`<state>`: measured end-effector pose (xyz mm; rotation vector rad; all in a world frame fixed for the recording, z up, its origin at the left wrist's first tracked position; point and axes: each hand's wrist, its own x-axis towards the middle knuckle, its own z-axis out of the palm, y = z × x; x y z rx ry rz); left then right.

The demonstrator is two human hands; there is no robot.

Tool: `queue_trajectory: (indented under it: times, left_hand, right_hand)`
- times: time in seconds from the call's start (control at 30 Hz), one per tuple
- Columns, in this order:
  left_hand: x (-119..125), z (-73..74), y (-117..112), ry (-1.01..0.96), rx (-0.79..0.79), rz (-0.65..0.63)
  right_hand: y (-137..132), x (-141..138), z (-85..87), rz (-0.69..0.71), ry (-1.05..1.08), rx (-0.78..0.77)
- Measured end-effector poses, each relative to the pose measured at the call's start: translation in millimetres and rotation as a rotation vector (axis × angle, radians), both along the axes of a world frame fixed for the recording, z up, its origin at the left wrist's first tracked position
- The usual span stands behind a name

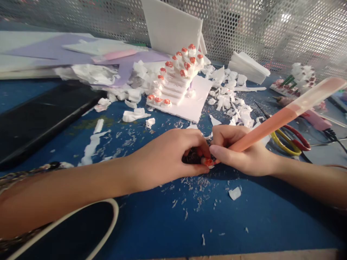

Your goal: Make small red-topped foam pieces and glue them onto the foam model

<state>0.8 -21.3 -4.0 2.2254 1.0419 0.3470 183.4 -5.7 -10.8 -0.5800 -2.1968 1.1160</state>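
Between the thumb and fingertips of my left hand [173, 153] is a small white paper flower with a red-orange center [208, 163]. My right hand [241, 150] grips an orange marker pen [271, 126], its tip against the flower and its pale upper end slanting up to the right. Both hands meet just above the blue table. Behind them stands a small stepped white foam model [176, 86], dotted with similar red-and-white flowers, on a white foam base [199, 97].
White paper and foam scraps [227, 97] lie around the model. Scissors with red and yellow handles [290, 141] and a pink glue gun [314, 119] lie at right. A black tablet-like slab [46, 115] is at left, a white cable [115, 213] in front, a perforated metal panel [244, 29] behind.
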Motion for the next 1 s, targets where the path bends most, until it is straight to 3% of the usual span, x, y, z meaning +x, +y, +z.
queue_trajectory:
  times: [0.33, 1.0]
  left_hand:
    - [-4.5, -0.4, -0.6, 0.026, -0.006, 0.010]
    - [-4.7, -2.8, 1.7, -0.026, 0.023, -0.022]
  right_hand:
    - [0.2, -0.7, -0.8, 0.095, -0.006, 0.109]
    - [0.4, 1.3, -2.1, 0.096, -0.076, 0.170]
